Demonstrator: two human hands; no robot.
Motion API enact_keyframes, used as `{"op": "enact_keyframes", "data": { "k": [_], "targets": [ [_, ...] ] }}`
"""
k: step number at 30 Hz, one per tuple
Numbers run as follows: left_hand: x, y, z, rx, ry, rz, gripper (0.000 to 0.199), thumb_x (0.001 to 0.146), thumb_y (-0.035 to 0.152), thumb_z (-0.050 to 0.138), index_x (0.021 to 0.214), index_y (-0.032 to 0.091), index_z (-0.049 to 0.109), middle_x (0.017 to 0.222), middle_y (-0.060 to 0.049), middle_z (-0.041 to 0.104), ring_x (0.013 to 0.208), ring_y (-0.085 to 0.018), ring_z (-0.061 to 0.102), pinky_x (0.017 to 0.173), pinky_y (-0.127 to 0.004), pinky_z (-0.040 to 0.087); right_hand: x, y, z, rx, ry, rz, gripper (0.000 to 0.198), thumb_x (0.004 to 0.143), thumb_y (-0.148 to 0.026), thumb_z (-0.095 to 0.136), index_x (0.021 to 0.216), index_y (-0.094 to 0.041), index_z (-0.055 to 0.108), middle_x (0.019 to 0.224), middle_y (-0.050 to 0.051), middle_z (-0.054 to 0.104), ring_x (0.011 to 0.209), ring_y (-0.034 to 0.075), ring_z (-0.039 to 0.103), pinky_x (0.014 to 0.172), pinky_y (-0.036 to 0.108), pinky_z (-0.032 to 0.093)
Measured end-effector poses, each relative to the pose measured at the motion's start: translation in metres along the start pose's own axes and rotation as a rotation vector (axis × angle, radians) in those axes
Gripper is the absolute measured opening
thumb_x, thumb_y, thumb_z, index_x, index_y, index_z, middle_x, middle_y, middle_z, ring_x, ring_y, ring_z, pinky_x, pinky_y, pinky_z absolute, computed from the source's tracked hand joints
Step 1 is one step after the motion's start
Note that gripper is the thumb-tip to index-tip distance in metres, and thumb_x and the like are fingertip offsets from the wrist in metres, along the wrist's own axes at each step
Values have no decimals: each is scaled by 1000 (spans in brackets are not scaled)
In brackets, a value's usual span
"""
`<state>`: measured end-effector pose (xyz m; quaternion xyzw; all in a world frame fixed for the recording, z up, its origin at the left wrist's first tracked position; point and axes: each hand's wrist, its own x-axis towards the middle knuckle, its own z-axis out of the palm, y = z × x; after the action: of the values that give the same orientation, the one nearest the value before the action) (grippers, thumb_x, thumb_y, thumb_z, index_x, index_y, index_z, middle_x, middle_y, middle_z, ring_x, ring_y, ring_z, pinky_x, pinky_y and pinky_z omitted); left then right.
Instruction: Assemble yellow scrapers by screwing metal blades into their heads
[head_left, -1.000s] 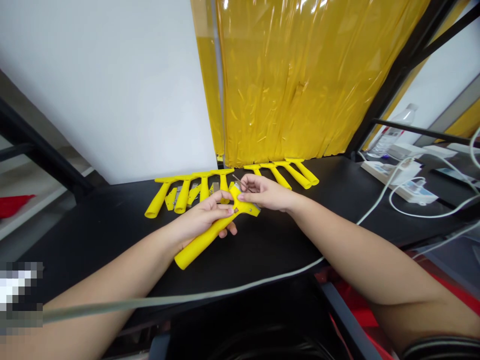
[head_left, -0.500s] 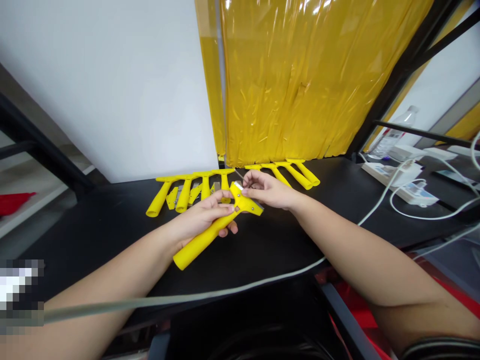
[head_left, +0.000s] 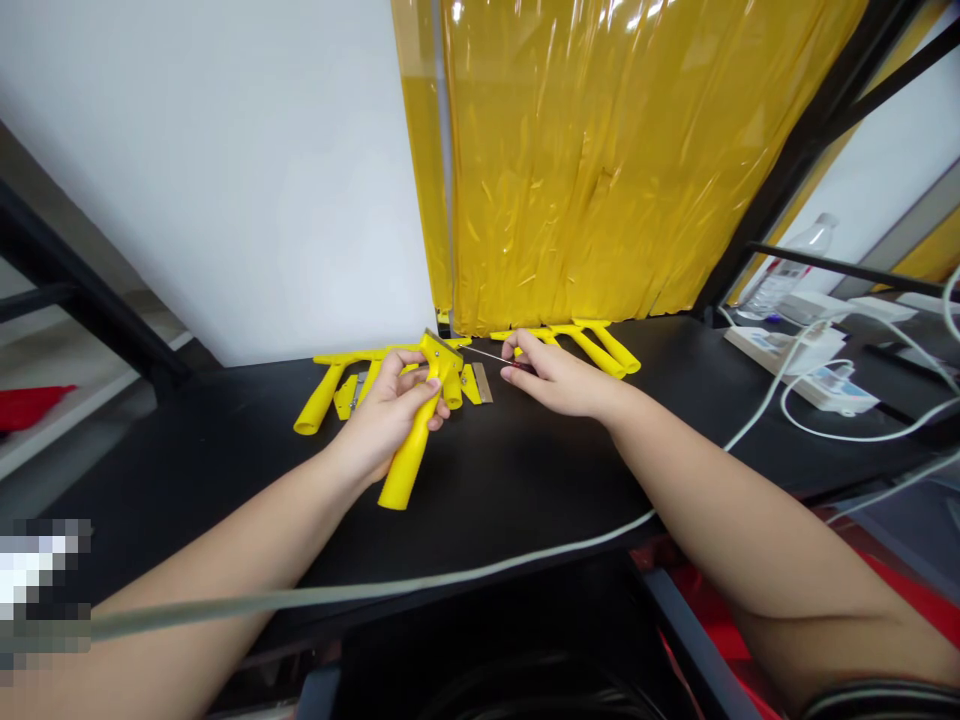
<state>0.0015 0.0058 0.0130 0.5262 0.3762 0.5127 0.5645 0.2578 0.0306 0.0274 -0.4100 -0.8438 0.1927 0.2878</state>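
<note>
My left hand (head_left: 390, 400) is closed around the neck of a yellow scraper (head_left: 409, 460). The scraper's head tilts up and away, and its wide tubular handle points down toward me. A thin screwdriver (head_left: 486, 354) is pinched in my right hand (head_left: 559, 378), its metal shaft pointing left to just beside the scraper's head. Most of the screwdriver's handle is hidden by the fingers. Behind my left hand, a row of yellow scrapers (head_left: 319, 400) lies on the black table, partly covered. Close by rests a loose yellow plate with a metal blade (head_left: 474, 384).
More yellow scrapers (head_left: 604, 350) lie at the back right, below a yellow plastic curtain (head_left: 600, 180). A white power strip (head_left: 802, 375) with cables and a plastic bottle (head_left: 787, 265) stand on the right. One pale cable (head_left: 450, 585) crosses the front edge of the black table (head_left: 517, 470).
The scraper has turned more upright and moved left with my left hand. My right hand has drawn slightly away from its head, and the screwdriver shaft now lies nearly level, pointing left.
</note>
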Motion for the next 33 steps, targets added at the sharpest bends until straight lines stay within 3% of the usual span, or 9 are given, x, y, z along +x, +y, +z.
{"op": "enact_keyframes", "data": {
  "k": [12, 24, 27, 33],
  "targets": [
    [-1, -2, 1, 85, -6, 65, 37, 86, 26, 75, 108, 24, 45, 119, -4, 59, 63, -8, 65, 51, -22, 49, 1, -2, 8, 1, -20, -34, 14, 101, -34, 54, 100, -23, 45, 82, 1, 59, 71, 18, 51, 68, 32, 37],
    [-1, -3, 1, 140, -8, 96, 33, 86, 26, 74, 106, 24, 47, 125, -3, 55, 62, -6, 64, 51, -23, 49, 2, -1, 10, 56, -10, -61, 13, 101, -34, 56, 98, -23, 49, 84, 0, 62, 71, 17, 53, 69, 32, 39],
    [0, -6, -3, 191, -3, 136, 32, 87, 26, 73, 106, 24, 48, 118, -3, 59, 63, -8, 65, 53, -23, 50, 3, -1, 11, 104, 7, -58, 13, 100, -34, 57, 96, -22, 52, 81, 0, 62, 71, 17, 53, 69, 31, 40],
    [4, -12, -16, 320, -51, 182, 33, 90, 24, 71, 116, 26, 51, 76, 3, 61, 62, -13, 62, 59, -24, 49, 6, 1, 14, 312, -37, 37, 33, 104, -45, 48, 88, -19, 61, 70, -1, 54, 61, 13, 48, 60, 28, 38]
  ]
}}
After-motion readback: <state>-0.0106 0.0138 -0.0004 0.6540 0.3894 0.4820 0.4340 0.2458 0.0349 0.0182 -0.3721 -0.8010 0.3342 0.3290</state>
